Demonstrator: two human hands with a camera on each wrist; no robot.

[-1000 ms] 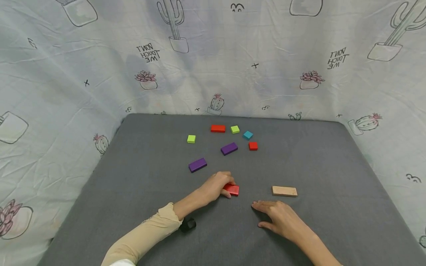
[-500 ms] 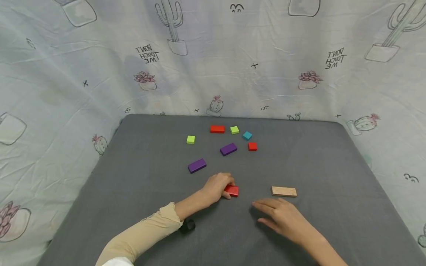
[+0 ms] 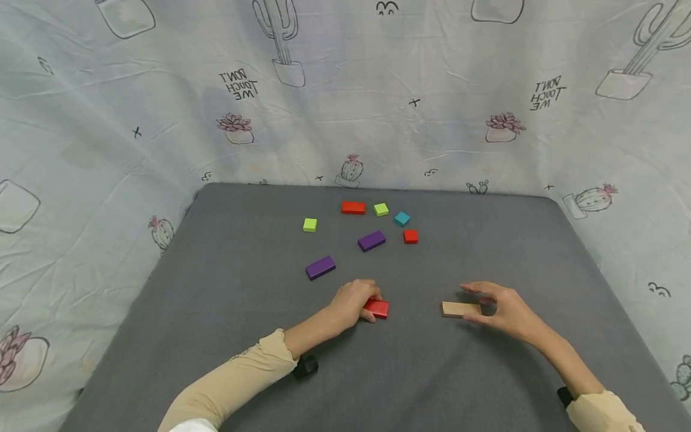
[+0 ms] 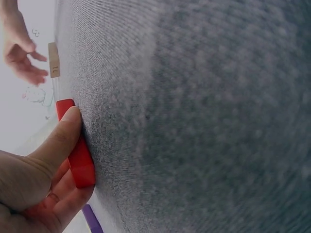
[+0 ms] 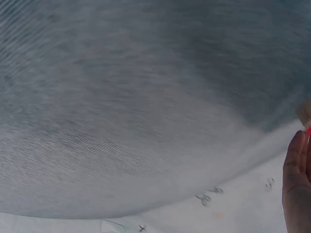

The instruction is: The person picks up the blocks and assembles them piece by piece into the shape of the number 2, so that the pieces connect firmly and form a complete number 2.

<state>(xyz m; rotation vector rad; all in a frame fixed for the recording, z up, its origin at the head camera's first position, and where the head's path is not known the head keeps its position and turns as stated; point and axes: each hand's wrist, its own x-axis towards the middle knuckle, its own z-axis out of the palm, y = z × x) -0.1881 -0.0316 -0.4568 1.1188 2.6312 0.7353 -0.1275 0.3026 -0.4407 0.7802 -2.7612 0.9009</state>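
Observation:
My left hand grips a red rectangular block on the grey table. Its thumb lies along one long side in the left wrist view, where the red block shows between thumb and fingers. Farther right, my right hand is around the right end of a plain wooden block, thumb in front and fingers behind, spread apart. Whether they touch the wood cannot be told. In the right wrist view only part of the right hand shows, at the edge, with a blurred bit of the wooden block.
Behind the hands lie two purple blocks, a long red block, two lime green blocks, a teal block and a small red block. A patterned cloth hangs behind and beside the grey table.
My right hand has moved right and away from me, from the tabletop in front of the wooden block to around its right end. The left hand has stayed on the red block.

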